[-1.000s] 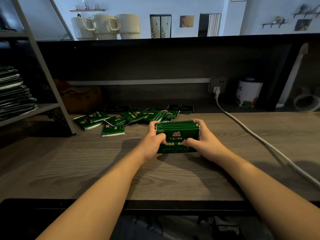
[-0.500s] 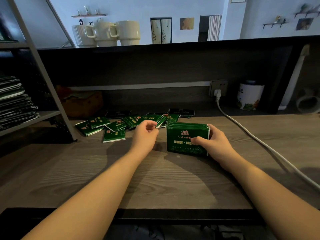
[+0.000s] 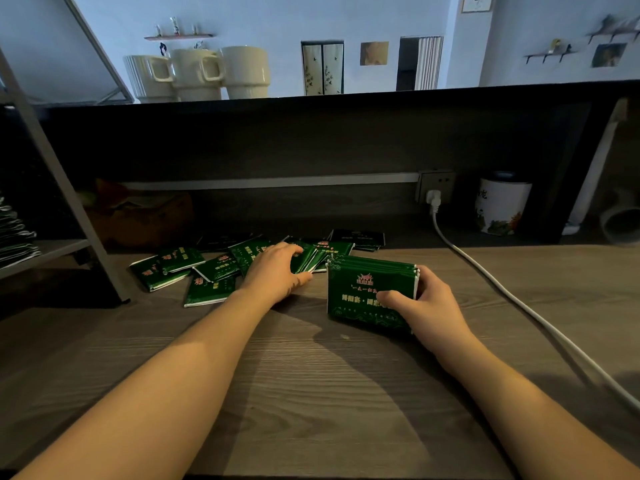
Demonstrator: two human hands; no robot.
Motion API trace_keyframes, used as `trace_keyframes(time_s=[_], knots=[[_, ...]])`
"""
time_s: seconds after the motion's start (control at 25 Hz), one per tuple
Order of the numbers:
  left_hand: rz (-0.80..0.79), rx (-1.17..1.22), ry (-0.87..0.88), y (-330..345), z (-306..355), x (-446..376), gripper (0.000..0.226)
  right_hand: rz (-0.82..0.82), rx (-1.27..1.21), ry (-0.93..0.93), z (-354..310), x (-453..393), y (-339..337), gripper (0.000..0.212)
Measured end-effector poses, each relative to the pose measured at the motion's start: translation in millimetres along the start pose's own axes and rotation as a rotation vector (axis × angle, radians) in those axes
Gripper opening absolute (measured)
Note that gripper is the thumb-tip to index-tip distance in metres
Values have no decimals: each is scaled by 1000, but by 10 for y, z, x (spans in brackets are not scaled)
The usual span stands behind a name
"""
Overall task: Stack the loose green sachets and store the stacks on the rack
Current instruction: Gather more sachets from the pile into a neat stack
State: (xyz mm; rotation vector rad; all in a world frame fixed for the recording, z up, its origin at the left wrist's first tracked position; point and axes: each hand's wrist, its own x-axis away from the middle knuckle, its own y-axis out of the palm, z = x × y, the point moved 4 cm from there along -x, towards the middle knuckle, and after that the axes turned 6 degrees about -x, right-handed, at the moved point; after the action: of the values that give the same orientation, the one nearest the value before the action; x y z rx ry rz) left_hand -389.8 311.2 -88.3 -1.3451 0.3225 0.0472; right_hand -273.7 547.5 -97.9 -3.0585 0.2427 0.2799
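A neat stack of green sachets [image 3: 363, 289] stands on the wooden table [image 3: 311, 393], right of centre. My right hand [image 3: 426, 306] grips its right edge, thumb laid across the front face. Several loose green sachets [image 3: 194, 268] lie scattered at the back left of the table. My left hand [image 3: 277, 271] rests on the right end of that scatter, fingers spread over a few overlapping sachets [image 3: 322, 254]. The metal rack [image 3: 52, 247] stands at the far left, with flat stacks [image 3: 14, 233] on its shelf.
A white power cable [image 3: 519, 306] runs from a wall socket [image 3: 434, 188] diagonally across the right side of the table. A white printed canister [image 3: 500, 209] stands at the back right. Three cream mugs [image 3: 201, 74] sit on the upper ledge. A brown bag [image 3: 145, 216] lies behind the sachets.
My left hand let go of the stack and reached back left onto the loose sachets. My right hand kept the stack and shifted it slightly right.
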Motion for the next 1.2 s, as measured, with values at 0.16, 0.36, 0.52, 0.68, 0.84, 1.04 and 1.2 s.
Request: trace_keyframes(time_s=[0.16,0.36,0.52,0.68,0.84,1.04,1.2], knots=[[118,-114,29,-3,26,54,43,13,3,1,4,-8,-9,35],[216,-14,124,-104,32,212,30,53,-27,12,-2,-5,-36,33],[339,239,260,-266,146,571,19,71,-58,12,-50,16,-51,31],[268,513,162,-356,195,827,15,96,-138,-3,-93,47,-76,24],[387,980,-111,-508,86,888,22,63,-193,-26,-141,80,-79,22],[85,1215,-370,-190,-17,881,39,-27,-109,-1,-84,84,3,27],[-261,1038,-220,-63,48,957,53,-11,-69,-1,-56,46,4,26]])
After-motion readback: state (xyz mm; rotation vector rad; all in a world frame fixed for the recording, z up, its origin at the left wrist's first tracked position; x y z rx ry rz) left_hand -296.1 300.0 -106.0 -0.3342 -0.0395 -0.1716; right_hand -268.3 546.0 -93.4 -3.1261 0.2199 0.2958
